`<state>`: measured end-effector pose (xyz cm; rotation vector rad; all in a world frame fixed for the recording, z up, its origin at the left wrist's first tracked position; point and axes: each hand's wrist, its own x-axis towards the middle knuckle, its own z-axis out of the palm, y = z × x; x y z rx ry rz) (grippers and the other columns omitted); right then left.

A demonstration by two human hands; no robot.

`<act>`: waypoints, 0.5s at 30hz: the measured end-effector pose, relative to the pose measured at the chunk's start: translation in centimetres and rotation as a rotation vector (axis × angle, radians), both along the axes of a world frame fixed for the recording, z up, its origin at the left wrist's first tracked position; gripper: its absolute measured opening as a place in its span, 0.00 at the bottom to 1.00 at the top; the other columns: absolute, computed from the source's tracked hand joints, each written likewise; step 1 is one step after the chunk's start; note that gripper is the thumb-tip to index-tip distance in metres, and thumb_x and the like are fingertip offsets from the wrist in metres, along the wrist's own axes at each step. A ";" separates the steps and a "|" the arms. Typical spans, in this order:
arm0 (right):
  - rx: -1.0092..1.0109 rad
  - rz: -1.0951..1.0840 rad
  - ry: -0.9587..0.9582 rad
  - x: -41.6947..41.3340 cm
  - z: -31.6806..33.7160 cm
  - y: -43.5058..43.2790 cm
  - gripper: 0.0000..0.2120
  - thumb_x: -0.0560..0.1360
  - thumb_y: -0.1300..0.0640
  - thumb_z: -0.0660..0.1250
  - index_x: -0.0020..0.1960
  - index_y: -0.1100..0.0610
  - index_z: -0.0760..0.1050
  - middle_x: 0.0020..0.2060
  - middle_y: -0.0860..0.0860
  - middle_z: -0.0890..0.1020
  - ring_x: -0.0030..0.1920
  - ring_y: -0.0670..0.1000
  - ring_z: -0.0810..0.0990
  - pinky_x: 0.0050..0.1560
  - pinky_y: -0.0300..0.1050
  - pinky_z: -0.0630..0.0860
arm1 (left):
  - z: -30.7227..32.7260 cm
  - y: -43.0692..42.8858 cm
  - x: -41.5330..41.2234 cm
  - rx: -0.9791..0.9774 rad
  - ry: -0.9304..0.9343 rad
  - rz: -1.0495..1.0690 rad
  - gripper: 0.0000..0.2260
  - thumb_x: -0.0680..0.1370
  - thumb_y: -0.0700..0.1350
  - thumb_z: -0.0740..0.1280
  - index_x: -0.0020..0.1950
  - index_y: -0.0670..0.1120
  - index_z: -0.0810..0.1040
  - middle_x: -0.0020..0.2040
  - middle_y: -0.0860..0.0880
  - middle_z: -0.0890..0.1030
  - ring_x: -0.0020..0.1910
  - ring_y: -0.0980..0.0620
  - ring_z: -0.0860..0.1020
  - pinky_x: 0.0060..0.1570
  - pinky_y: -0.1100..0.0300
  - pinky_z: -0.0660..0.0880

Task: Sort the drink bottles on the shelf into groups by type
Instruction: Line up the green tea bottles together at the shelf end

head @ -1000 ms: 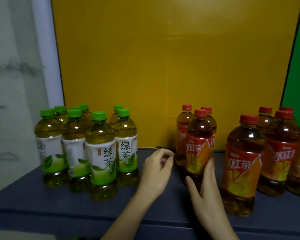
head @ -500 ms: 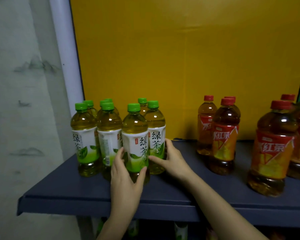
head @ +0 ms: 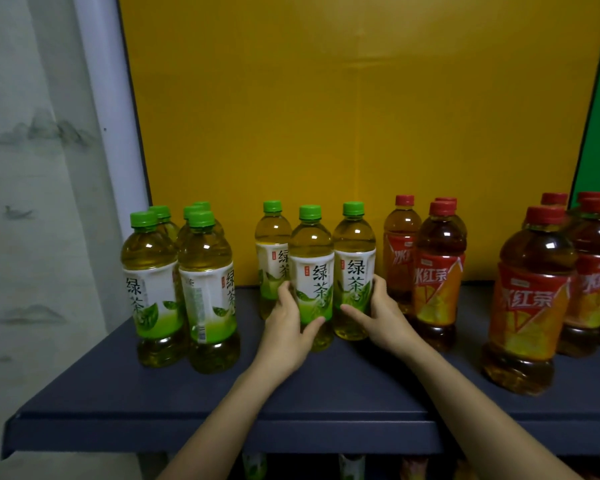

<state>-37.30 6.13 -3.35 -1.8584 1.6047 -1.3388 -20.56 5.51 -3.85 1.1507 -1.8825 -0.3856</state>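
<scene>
On the shelf (head: pixel 222 403), beside the red bottles (head: pixel 437 289) toward its right edge, three green-tea bottles (head: pixel 310 271) now stand apart from the left-edge cluster (head: pixel 205 289), apparently slid out of it, with the left hand (head: pixel 286 327) curled round the front one and the right hand (head: pixel 381 313) round the rightmost, which leaves the green group split and the sorting unfinished.

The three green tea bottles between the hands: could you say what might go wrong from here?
The left hand grips the front green tea bottle and the right hand the right green tea bottle low down; slid quickly, these tall bottles might tip. The rear green tea bottle seems held by neither hand and could be knocked. The nearest red tea bottle stands close beside the right hand; a bump might topple it.
</scene>
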 end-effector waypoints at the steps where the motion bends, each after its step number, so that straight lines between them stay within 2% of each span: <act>1: 0.001 -0.008 0.004 -0.2 0.0 -0.3 0.33 0.73 0.57 0.69 0.71 0.58 0.53 0.66 0.54 0.70 0.66 0.52 0.69 0.65 0.51 0.69 | 0.1 -0.6 -0.6 0.010 -0.004 -0.006 0.33 0.75 0.45 0.68 0.72 0.41 0.52 0.70 0.44 0.68 0.68 0.47 0.68 0.64 0.58 0.64; 7: -0.006 -0.020 -0.051 -1.0 -0.1 -1.5 0.37 0.73 0.59 0.68 0.73 0.57 0.48 0.66 0.53 0.71 0.67 0.52 0.70 0.65 0.46 0.68 | 0.3 -4.1 -1.5 0.136 0.047 -0.112 0.35 0.75 0.40 0.67 0.74 0.40 0.47 0.72 0.44 0.64 0.71 0.49 0.63 0.70 0.57 0.61; 9: 0.002 -0.016 -0.076 -1.2 -0.1 -1.8 0.37 0.74 0.60 0.68 0.73 0.57 0.48 0.66 0.53 0.71 0.66 0.52 0.70 0.65 0.44 0.67 | 0.2 -5.2 -1.3 0.211 0.116 -0.197 0.36 0.75 0.38 0.66 0.74 0.42 0.46 0.73 0.45 0.62 0.72 0.50 0.62 0.72 0.51 0.60; 11: 0.016 -0.008 -0.099 -1.3 -0.1 -2.2 0.35 0.74 0.60 0.67 0.72 0.58 0.48 0.66 0.55 0.71 0.66 0.52 0.70 0.65 0.46 0.68 | 0.0 -6.0 -1.0 0.232 0.148 -0.229 0.36 0.75 0.38 0.66 0.74 0.43 0.46 0.74 0.45 0.61 0.72 0.50 0.61 0.72 0.47 0.61; 15: 0.049 0.007 -0.133 -1.4 -0.2 -2.9 0.35 0.74 0.59 0.67 0.73 0.56 0.49 0.67 0.54 0.70 0.67 0.52 0.69 0.68 0.50 0.68 | -0.4 -6.9 -1.1 0.240 0.173 -0.248 0.35 0.76 0.38 0.65 0.75 0.44 0.46 0.74 0.46 0.60 0.73 0.50 0.60 0.72 0.47 0.59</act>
